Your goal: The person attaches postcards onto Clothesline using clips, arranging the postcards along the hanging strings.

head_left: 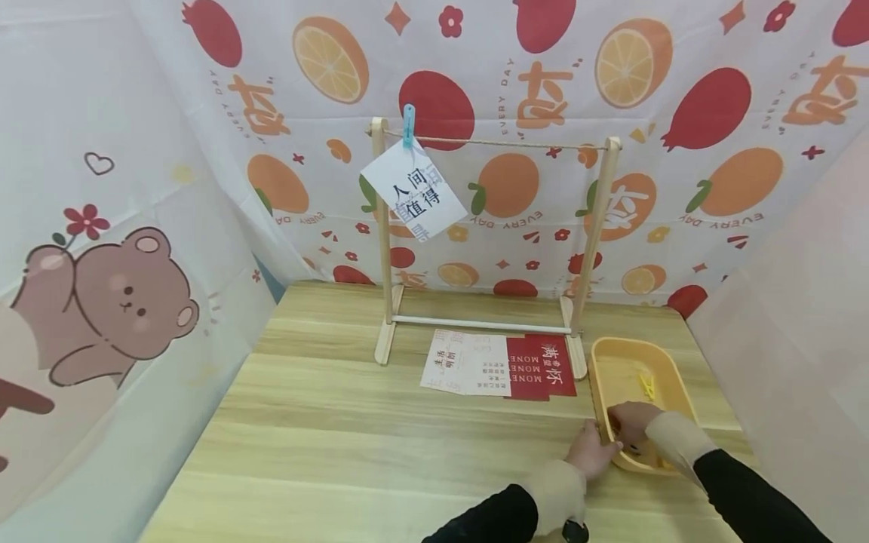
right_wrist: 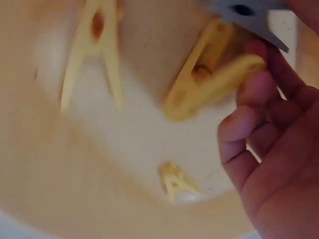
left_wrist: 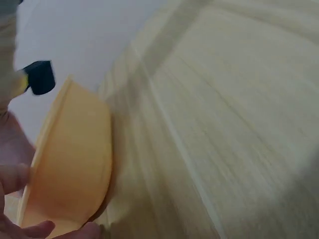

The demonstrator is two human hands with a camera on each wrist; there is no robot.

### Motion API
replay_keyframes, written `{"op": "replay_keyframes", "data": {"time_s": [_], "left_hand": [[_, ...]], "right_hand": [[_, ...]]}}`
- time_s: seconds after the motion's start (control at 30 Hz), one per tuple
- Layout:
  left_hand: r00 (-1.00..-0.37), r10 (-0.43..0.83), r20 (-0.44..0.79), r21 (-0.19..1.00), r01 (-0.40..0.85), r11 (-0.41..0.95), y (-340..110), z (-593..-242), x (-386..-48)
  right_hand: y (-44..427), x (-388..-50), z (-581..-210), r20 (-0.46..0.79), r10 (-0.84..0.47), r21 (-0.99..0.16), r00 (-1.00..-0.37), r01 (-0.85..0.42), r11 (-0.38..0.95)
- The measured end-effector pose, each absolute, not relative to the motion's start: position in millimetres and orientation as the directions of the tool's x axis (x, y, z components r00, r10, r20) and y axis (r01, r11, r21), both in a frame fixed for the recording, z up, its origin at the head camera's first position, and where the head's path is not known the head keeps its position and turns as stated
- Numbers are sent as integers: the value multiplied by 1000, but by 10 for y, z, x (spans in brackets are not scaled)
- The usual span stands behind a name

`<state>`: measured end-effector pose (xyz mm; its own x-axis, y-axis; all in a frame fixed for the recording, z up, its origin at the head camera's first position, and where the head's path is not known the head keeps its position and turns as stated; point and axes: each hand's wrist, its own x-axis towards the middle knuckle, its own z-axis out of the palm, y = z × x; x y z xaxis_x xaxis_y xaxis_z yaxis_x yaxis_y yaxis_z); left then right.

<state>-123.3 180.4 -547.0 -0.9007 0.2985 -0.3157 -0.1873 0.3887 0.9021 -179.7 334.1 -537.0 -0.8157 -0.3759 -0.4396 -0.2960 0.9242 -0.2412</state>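
Observation:
My left hand (head_left: pixel 589 451) grips the near left side of a yellow plastic basin (head_left: pixel 614 366), fingers at its rim and wall in the left wrist view. Inside the basin is my right hand (head_left: pixel 633 422); in the right wrist view its thumb and fingers pinch a grey clothespin (right_wrist: pixel 244 11). A yellow clothespin (right_wrist: pixel 199 74) lies by those fingertips, one handle close to or touching them. Another yellow clothespin (right_wrist: pixel 94 50) and a small-looking yellow one (right_wrist: pixel 177 181) lie in the basin too. The grey clothespin's far end is cut off.
A wooden rack (head_left: pixel 385 249) with a cord (head_left: pixel 509 143) stands at the back. A blue clothespin (head_left: pixel 409 124) holds a white card (head_left: pixel 414 188) on the cord. White cards (head_left: pixel 468 362) and red cards (head_left: pixel 543 366) lie overlapping on the wooden table (head_left: pixel 326 422), left of the basin.

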Motion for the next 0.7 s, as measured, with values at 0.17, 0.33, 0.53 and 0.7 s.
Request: {"op": "replay_keyframes", "data": {"time_s": [0.17,0.33,0.53,0.7], "left_hand": [[-911,300,-281,910,-155,384,1827,-5464,-1273],[-912,320,-256,932,-146,331,1855,-5454,-1264],[-911,296,-288,923,-182,339,1846,-5503,-1234],[-903,286,-320,908,-206,365,1842,-5516,-1231]], "right_hand": [[3277,-1860,-5363,-386,-394,-310,-834,-286,907],[3399,-1893,-5467,-361,-319,-320,-876,-205,925],[3450,-1884,-5334,-338,-301,-413,-892,-147,899],[3427,-1863,-5242,-260,-336,-498,-905,-172,850]]}}
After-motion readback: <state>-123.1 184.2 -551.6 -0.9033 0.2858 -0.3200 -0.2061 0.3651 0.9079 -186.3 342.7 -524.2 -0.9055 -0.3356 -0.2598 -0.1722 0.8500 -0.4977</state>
